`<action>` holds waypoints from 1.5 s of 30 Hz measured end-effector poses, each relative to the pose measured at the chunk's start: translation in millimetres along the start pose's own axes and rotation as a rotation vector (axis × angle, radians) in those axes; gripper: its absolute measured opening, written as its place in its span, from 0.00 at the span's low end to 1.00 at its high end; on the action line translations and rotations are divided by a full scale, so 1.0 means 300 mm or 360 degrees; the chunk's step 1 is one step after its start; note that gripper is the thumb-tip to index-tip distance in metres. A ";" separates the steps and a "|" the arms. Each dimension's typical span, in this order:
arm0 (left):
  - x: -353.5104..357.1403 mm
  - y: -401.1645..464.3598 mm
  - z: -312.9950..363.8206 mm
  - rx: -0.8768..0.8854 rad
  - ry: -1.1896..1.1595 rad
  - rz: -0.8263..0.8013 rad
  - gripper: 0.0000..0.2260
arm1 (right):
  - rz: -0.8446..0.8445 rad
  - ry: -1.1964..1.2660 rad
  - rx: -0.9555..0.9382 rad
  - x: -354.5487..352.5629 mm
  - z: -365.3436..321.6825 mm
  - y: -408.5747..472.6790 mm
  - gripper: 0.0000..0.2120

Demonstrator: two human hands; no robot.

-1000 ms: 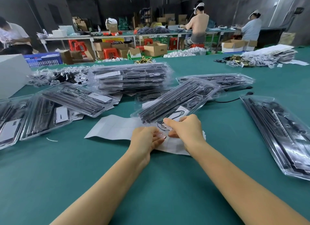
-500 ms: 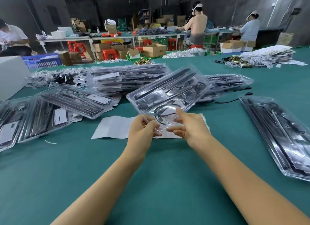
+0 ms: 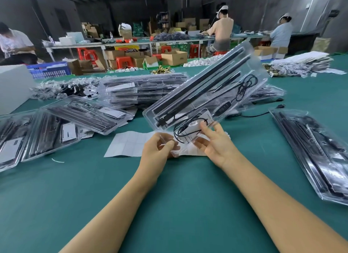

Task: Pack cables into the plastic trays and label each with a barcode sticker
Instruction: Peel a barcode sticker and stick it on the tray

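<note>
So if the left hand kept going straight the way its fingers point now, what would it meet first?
Most likely the near end of the clear plastic tray it already pinches; the left hand points up and right toward the white card inside, though depth is unclear.

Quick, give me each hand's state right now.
Left hand: pinches the near edge of the clear plastic tray.
Right hand: holds the same tray's near end, fingers spread against it.

A packing workshop. Beyond the fingers (image 3: 204, 127), stacked plastic trays (image 3: 143, 90) cover a green table (image 3: 169, 205). Farther back, workers (image 3: 221, 29) stand at benches among cardboard boxes (image 3: 174, 57).
</note>
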State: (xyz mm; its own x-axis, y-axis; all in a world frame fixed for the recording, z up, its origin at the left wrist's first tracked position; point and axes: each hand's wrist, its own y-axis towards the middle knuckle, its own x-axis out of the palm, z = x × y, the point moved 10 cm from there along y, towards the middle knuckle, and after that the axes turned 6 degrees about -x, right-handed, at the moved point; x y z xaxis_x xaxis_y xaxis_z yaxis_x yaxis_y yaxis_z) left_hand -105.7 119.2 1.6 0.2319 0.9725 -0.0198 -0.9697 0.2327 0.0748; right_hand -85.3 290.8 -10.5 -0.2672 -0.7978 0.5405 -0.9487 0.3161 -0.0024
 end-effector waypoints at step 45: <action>0.057 -0.135 0.378 0.0716 -0.0208 -0.0331 0.14 | 0.0564 -0.2164 -0.1764 0.087 -0.394 -0.207 0.28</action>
State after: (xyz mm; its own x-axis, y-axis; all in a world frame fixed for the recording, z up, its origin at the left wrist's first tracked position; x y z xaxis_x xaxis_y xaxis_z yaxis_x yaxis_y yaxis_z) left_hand -53.7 126.6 111.2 0.4518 0.8911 0.0429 -0.7795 0.3710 0.5047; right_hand -13.3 311.0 103.3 -0.8935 -0.2611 -0.3654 -0.4289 0.2551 0.8666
